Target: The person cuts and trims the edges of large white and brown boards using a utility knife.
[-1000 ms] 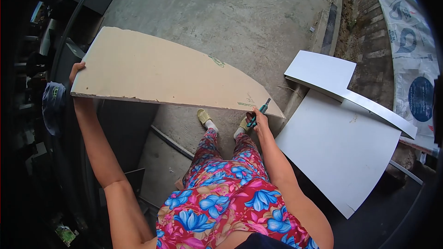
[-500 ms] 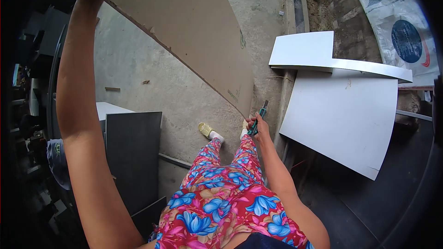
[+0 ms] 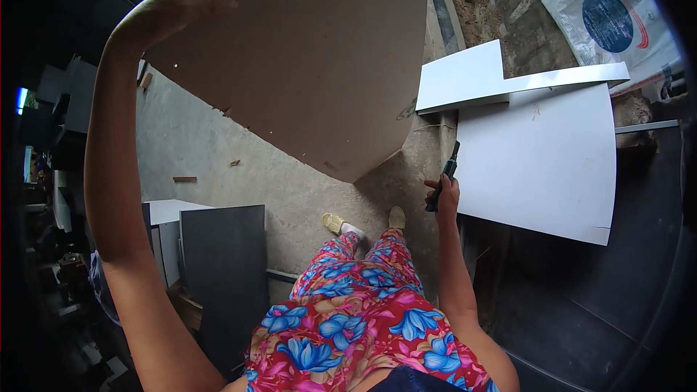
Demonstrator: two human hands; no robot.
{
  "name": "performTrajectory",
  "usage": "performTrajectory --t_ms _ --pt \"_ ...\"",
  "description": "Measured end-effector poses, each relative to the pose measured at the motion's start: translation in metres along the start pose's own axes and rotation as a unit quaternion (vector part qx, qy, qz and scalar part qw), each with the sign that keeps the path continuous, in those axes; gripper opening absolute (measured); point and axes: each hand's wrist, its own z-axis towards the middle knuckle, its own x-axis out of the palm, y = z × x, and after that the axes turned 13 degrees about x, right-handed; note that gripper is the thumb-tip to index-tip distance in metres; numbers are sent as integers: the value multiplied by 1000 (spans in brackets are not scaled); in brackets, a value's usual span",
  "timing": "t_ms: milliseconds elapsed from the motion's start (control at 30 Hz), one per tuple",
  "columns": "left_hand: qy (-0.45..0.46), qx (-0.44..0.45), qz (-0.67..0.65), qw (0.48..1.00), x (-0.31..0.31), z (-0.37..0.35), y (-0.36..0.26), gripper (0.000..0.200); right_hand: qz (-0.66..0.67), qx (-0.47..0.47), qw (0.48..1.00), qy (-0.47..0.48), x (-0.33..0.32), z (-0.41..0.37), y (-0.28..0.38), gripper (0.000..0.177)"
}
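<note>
My left hand (image 3: 176,4) is raised high at the upper left and grips the top edge of a large brown fibreboard sheet (image 3: 312,65). The sheet hangs tilted in front of me, its lower corner pointing down toward the concrete floor (image 3: 239,181). My right hand (image 3: 444,196) is lower, at centre right, closed around a dark utility knife (image 3: 443,174) with its tip pointing up. That hand no longer touches the sheet. My flowered trousers and two feet in yellow slippers (image 3: 363,223) show below.
A large white panel (image 3: 541,160) lies to the right with an L-shaped white piece (image 3: 472,76) on top of it. Dark boards (image 3: 221,261) stand at the lower left beside a white board. A printed sack (image 3: 595,14) lies at the upper right.
My left arm has swung the brown sheet from lying flat across the view up to a steep overhead tilt. My right hand has come off the sheet's corner and moved right with the knife.
</note>
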Motion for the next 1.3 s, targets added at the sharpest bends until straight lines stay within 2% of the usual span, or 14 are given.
performTrajectory --t_ms 33,133,200,233,333,433,500,633,700,767,867,1000,1100,1300 --pt "12 -20 -36 999 1 -11 -1 50 -12 -26 1000 8 5 -8 18 26" --pt "-67 -74 60 993 13 -48 -18 50 2 -91 994 55 12 -21 60 25" --pt "-82 -122 174 974 21 -62 -37 62 -11 -118 990 79 13 -24 88 23" --pt "-110 -151 92 978 27 -71 -46 60 -15 -126 988 88 13 -24 98 24" --pt "-141 -189 185 954 39 -103 -75 54 -23 -145 982 123 10 -24 128 26" --pt "-227 -192 203 933 51 -142 -74 53 -22 -159 973 165 11 -32 153 28" --pt "-217 -209 149 942 53 -160 -88 48 -29 -154 969 192 12 -35 166 28" --pt "-314 -144 152 926 67 -230 -69 35 -47 -162 959 229 17 -40 181 30" --pt "-252 -176 103 946 65 -255 -80 32 -57 -156 955 246 19 -41 183 32" --pt "-212 -239 111 941 67 -247 -112 27 -71 -147 952 259 20 -42 184 33" --pt "-308 -190 121 924 86 -208 -145 28 -97 -130 941 296 27 -46 183 35" --pt "-402 -264 321 816 106 -178 -125 37 -111 -99 920 363 55 -59 178 37" --pt "-394 -274 449 754 112 -172 -118 41 -118 -60 896 423 72 -85 184 35" --pt "-446 -180 406 777 119 -201 -111 35 -62 4 836 545 97 -114 199 34"
